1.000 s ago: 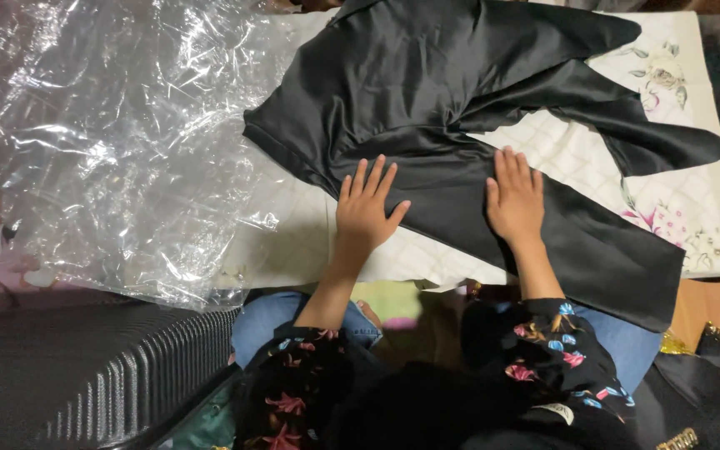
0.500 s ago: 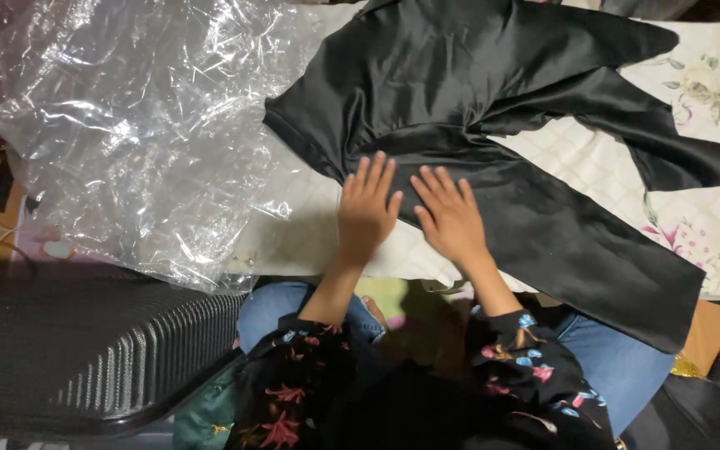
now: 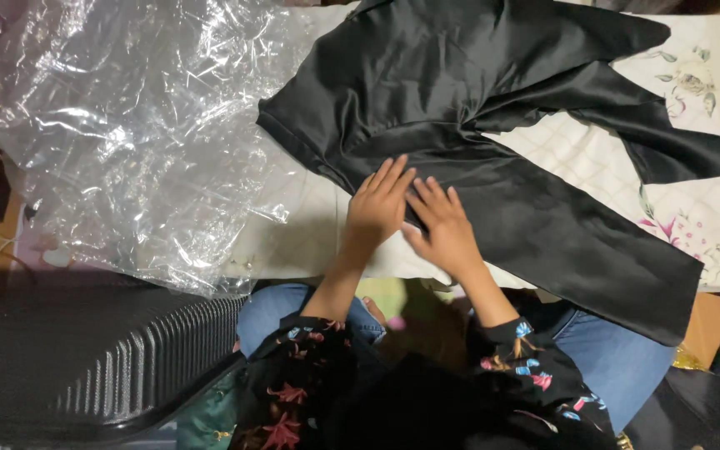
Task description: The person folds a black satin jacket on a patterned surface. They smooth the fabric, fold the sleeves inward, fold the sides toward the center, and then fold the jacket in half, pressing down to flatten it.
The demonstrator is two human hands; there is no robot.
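- The black satin garment (image 3: 493, 108) is cut off by the frame's edge at twelve o'clock.
- Part of its near hem is covered by the left hand (image 3: 379, 204) and right hand (image 3: 442, 229).
- The clear plastic wrap (image 3: 127, 125) is clipped at eleven o'clock.
- The ribbed dark case (image 3: 85, 367) is cropped at seven o'clock.

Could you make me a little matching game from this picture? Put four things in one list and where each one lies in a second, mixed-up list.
Things:
1. black satin garment
2. clear plastic sheet
3. ribbed black case
4. left hand

Places:
A. bottom left corner, beside the person's knee
B. flat on the garment's near edge, touching the right hand
C. crumpled over the left part of the surface
D. spread across the floral cloth

Pairs: 1-D, 2-C, 3-A, 4-B
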